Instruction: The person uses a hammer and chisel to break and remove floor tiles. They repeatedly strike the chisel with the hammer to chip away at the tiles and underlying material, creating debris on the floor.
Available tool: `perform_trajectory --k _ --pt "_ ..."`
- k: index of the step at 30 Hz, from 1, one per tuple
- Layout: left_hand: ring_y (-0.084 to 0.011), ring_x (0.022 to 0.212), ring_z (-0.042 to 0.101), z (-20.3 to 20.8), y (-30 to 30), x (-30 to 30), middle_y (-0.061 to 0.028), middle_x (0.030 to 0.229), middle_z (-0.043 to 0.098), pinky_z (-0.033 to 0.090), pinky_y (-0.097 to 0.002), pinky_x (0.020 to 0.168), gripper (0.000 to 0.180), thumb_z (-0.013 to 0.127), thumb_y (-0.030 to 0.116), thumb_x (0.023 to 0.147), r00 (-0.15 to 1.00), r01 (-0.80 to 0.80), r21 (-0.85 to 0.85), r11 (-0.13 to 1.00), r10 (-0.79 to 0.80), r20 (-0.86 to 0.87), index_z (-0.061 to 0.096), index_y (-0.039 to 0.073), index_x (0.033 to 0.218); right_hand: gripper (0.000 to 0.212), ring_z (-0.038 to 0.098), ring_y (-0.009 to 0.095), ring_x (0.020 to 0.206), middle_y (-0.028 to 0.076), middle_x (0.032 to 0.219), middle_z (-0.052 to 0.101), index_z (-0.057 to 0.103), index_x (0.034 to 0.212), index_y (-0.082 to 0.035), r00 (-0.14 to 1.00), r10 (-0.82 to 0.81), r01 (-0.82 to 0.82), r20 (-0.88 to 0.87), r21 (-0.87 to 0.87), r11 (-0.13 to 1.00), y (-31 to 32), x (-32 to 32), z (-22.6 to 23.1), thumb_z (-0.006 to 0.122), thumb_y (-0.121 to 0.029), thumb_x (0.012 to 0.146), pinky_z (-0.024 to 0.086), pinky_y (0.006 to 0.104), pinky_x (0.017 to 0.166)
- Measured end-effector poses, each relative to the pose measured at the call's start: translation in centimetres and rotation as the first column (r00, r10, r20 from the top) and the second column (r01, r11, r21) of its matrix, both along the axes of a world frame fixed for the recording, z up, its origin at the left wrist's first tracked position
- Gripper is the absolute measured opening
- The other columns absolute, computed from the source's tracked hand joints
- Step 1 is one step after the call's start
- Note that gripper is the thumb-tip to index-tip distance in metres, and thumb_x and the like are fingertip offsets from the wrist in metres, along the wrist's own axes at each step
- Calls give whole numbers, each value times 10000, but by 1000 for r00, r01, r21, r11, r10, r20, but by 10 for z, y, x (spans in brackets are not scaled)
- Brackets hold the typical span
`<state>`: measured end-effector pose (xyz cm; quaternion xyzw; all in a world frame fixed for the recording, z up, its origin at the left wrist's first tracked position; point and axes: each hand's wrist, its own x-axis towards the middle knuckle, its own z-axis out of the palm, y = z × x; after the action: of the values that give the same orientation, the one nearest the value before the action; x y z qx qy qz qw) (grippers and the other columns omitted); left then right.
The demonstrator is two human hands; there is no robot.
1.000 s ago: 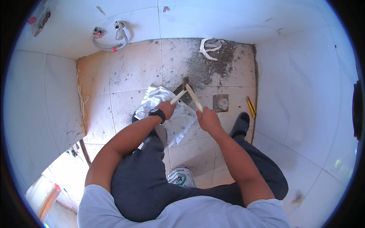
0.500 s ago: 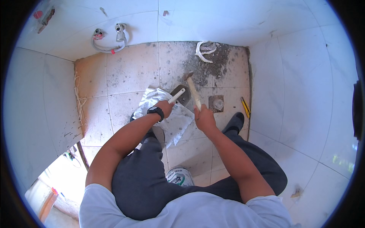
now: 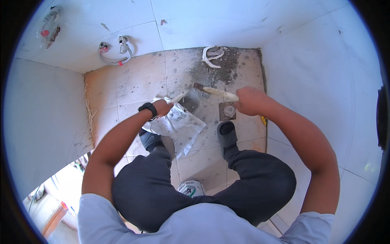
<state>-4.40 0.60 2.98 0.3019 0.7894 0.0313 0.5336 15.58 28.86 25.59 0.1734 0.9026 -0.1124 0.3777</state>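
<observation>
My left hand (image 3: 163, 108) is closed round a white-handled tool (image 3: 178, 96), its handle slanting up to the right; its working end is hidden. Under that fist lies a crumpled white plastic sheet or bag (image 3: 178, 127) with grey dirt on it. My right hand (image 3: 251, 101) grips the end of a hammer-like tool with a pale handle (image 3: 219, 93) and a small brown head (image 3: 198, 86). The head points left, above and right of the left hand's handle. Beneath the two tools is a grey, dirt-covered patch (image 3: 189, 102); I cannot tell what it is.
Grey debris (image 3: 219, 73) covers the far tiles, with a white curved strip (image 3: 210, 57) on it. A square floor drain (image 3: 228, 110) sits below my right hand. A yellow cutter (image 3: 263, 120) shows behind that forearm. A can (image 3: 191, 187) stands between my legs; pipe valves (image 3: 123, 44) stick out from the wall.
My right hand has swung right and up, turning its tool from near upright to nearly level. My left hand has shifted a little left and up. My right foot has moved inward.
</observation>
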Motion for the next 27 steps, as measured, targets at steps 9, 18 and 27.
perform_trajectory --k 9,18,27 --pt "-458 990 670 28 -2 2 -302 1022 703 502 -520 894 550 464 460 1062 983 127 94 987 -112 -146 684 -43 1102 440 675 443 942 252 938 702 656 1007 -5 944 -201 155 -260 -188 970 25 22 -107 556 -432 1025 521 529 824" --pt "-521 1043 651 -51 21 144 -349 1053 686 500 -562 931 599 454 498 1049 796 -553 236 799 590 -137 676 -59 1062 558 661 479 826 285 822 662 630 916 36 790 -494 305 -362 -467 830 -26 47 -186 551 -506 1025 503 532 757" --pt "-530 953 655 -59 7 160 -332 951 689 510 -580 859 555 463 487 1060 740 -613 242 752 654 -159 647 -31 983 554 597 507 749 294 753 592 546 838 42 736 -576 383 -356 -483 788 -37 76 -196 551 -474 1039 450 532 686"
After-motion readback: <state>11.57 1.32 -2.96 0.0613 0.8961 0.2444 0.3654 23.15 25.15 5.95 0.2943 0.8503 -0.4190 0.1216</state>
